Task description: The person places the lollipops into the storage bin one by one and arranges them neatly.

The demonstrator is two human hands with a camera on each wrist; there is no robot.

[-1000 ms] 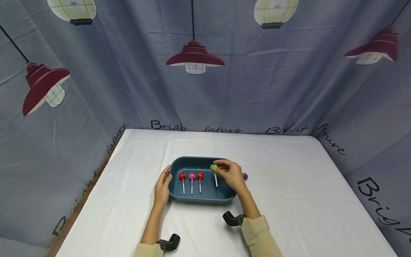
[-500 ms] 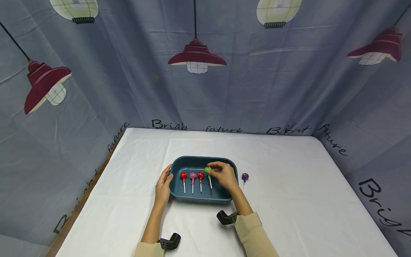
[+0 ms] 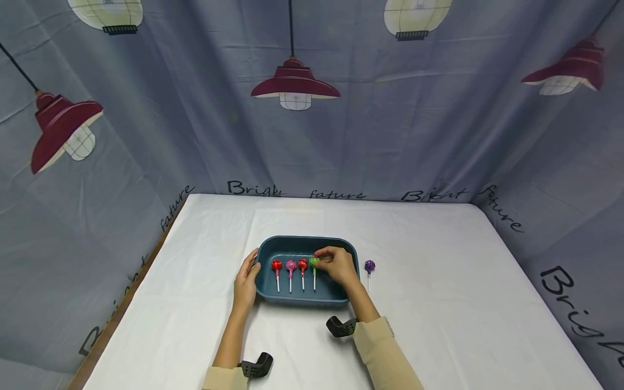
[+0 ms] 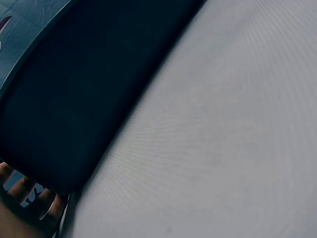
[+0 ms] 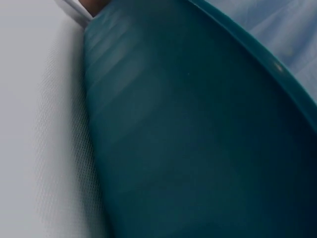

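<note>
My left hand (image 3: 245, 284) holds the left end of a dark teal tray (image 3: 292, 246), thumb at the rim and fingers outside. In the left wrist view, its fingers (image 4: 22, 189) show at the tray's end wall. My right hand (image 3: 340, 265) reaches over the right part of the tray and pinches a green lollipop (image 3: 314, 262) by its head, the white stick pointing toward me. Left of that, a red lollipop (image 3: 277, 265), a pink lollipop (image 3: 291, 266) and another red lollipop (image 3: 303, 265) lie side by side in the tray. The tray's outer wall (image 5: 163, 124) fills the right wrist view.
A purple lollipop (image 3: 369, 266) lies on the white tablecloth (image 3: 439, 292), just right of the tray. Behind the table hangs a grey-blue curtain (image 3: 365, 141) printed with lamps and lettering. Both wrists wear black devices (image 3: 341, 327).
My right hand has moved left with the green lollipop, bringing it beside the nearer red one, its stick now straighter. The purple lollipop has come into full view. My left hand stays at the tray.
</note>
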